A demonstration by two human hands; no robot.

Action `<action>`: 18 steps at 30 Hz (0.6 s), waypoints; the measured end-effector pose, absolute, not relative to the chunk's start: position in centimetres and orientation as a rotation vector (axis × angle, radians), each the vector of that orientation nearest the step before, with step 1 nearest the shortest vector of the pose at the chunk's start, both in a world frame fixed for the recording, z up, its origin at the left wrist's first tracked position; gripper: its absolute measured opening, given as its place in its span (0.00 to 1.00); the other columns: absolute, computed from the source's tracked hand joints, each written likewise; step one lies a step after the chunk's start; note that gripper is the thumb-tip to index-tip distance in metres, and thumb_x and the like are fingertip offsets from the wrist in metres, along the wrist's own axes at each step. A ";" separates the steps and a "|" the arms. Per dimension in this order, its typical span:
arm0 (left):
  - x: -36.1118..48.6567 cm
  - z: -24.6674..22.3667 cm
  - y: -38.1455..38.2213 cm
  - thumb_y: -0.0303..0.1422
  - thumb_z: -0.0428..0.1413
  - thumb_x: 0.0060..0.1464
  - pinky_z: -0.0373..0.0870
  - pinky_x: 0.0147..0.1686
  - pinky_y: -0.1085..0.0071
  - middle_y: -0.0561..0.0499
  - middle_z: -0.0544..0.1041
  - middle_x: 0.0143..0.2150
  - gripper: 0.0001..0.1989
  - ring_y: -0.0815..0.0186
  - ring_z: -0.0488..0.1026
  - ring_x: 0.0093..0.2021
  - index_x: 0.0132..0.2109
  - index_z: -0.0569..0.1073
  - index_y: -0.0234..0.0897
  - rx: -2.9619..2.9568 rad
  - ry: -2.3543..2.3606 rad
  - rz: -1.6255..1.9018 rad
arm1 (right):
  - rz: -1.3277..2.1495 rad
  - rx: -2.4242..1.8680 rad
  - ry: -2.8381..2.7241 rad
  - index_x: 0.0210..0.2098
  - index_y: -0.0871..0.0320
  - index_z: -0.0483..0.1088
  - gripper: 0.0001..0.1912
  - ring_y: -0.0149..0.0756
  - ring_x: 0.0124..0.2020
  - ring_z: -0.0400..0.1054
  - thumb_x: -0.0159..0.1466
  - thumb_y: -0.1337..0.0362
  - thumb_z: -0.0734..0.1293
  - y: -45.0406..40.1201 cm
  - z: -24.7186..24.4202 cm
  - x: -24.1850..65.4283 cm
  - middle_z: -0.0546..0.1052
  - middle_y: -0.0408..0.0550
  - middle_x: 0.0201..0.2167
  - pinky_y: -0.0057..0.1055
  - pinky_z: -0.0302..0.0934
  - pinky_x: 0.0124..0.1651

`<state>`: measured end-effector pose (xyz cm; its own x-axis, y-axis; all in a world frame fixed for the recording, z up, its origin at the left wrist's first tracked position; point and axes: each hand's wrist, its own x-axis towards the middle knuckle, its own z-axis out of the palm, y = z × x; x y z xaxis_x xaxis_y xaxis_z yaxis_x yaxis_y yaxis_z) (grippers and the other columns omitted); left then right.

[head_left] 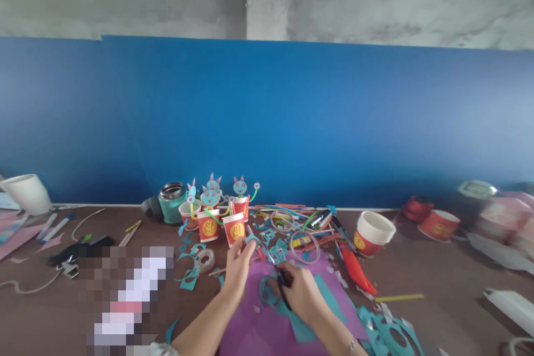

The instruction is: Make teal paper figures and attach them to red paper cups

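My right hand [303, 289] grips black-handled scissors [285, 288], their blades pointing up and left toward my other hand. Between thumb and fingers, my left hand [237, 270] pinches a small blue paper piece [252, 240]. The blade tips are close to that piece; whether they touch it I cannot tell. Below both hands lies a purple sheet [250, 334]. On it rest a blue paper cutout with a drawn face [267, 291] and blue paper [329, 297]. Just beyond my left hand stand red paper cups [207, 226] carrying blue paper animal faces [209, 196].
Straws and pipe cleaners [306, 214] lie behind the sheet, beside a tape roll [204, 260] and blue scraps [387, 331]. A stack of paper cups [373, 232] and a red pouch [356, 270] stand right. A teal jar [172, 203] sits left, before the blue partition [267, 117].
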<state>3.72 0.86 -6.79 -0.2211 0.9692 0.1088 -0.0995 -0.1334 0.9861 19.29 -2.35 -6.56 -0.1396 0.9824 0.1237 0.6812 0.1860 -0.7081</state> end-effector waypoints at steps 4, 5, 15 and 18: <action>3.5 -6.8 0.3 0.39 0.50 0.49 0.54 0.24 0.75 0.59 0.57 0.18 0.13 0.71 0.58 0.22 0.22 0.60 0.38 1.272 1.396 1.518 | 0.395 -1.706 -1.988 0.43 0.54 0.74 0.18 0.42 0.38 0.71 0.54 0.59 0.64 -2.5 -6.2 19.8 0.78 0.50 0.35 0.30 0.60 0.39; 3.5 -6.9 0.1 0.37 0.49 0.49 0.55 0.24 0.75 0.59 0.59 0.19 0.11 0.70 0.59 0.23 0.22 0.60 0.38 1.372 1.447 1.454 | 0.324 -1.740 -2.005 0.44 0.53 0.74 0.19 0.43 0.41 0.70 0.53 0.59 0.65 -2.4 -6.3 19.9 0.77 0.51 0.38 0.30 0.60 0.43; 2.5 -7.7 -3.0 0.30 0.48 0.51 0.63 0.43 0.64 0.44 0.73 0.37 0.08 0.57 0.69 0.42 0.38 0.70 0.35 2.215 1.650 0.821 | 0.648 -1.766 -1.922 0.49 0.63 0.64 0.33 0.46 0.42 0.70 0.44 0.61 0.69 -1.5 -7.5 21.0 0.76 0.55 0.40 0.33 0.61 0.41; 2.4 -7.7 -3.0 0.31 0.46 0.55 0.63 0.45 0.62 0.43 0.73 0.40 0.11 0.56 0.68 0.44 0.41 0.71 0.34 2.277 1.694 0.746 | 0.717 -1.752 -1.918 0.46 0.60 0.65 0.31 0.43 0.37 0.70 0.42 0.63 0.70 -1.7 -7.2 21.4 0.77 0.50 0.36 0.30 0.60 0.37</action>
<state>2.36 -2.98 -7.68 0.2128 0.9387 0.2712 0.8339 -0.3191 0.4503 21.37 -1.66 -7.22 -0.0979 0.9950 -0.0218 0.7651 0.0612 -0.6410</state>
